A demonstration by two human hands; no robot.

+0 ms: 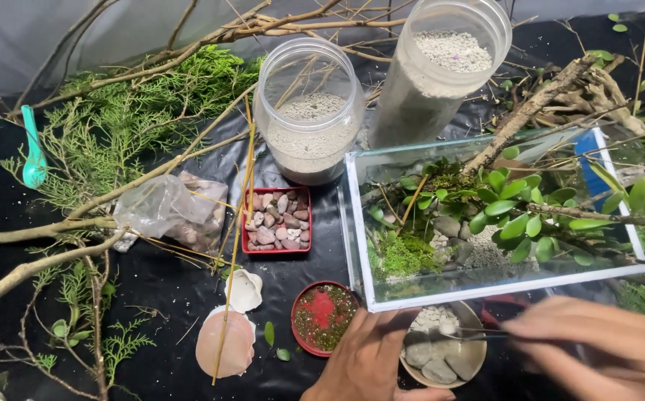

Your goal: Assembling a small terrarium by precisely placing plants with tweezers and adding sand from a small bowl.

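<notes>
We are steadying round tan bowl of grey stones and white pebbles (441, 355), sitting just before rectangular glass tank (352, 223); our left hand (370, 356) is cupping its rim, our blurred right hand (597, 345) is pinching thin metal tweezers (478, 333) over white pebbles

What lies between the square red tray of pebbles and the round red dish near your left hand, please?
In the head view, only bare black sheet lies between the square red tray and the round red dish; a white shell sits off to the side.
</notes>
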